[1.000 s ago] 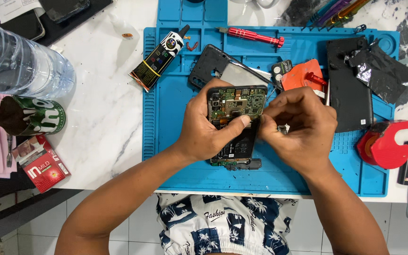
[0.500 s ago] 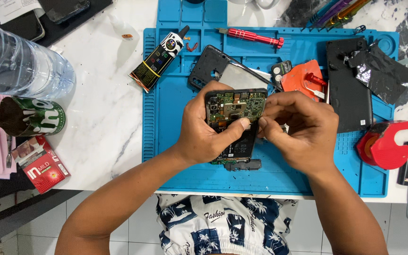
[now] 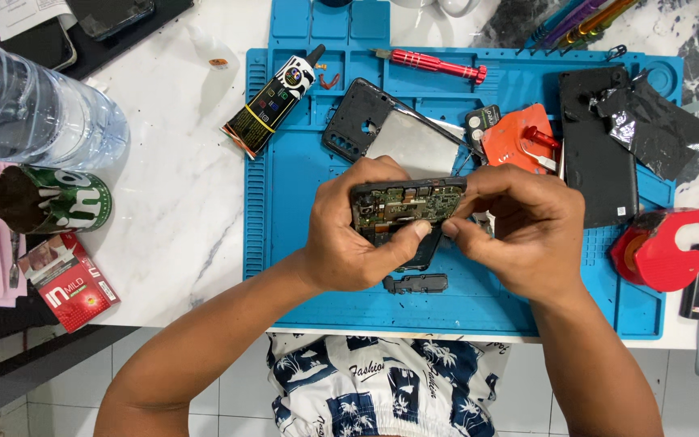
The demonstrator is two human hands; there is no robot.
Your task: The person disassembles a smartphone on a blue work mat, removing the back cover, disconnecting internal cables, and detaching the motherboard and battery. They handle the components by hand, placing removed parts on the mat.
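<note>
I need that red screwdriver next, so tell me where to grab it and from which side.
Take the red screwdriver by its ribbed red handle, coming from above with fingers across its width. It lies flat and nearly level along the top of the blue mat, metal tip pointing left, with bare mat on both long sides. The right hand is probably the nearer one.

Bare left hand (image 3: pixel 357 243) and right hand (image 3: pixel 519 239), bare forearms, no rings, watch or sleeves. Below the blue mat's (image 3: pixel 285 235) near edge, shorts (image 3: pixel 382 384) in white with dark navy palm trees (plus some script lettering).
</note>
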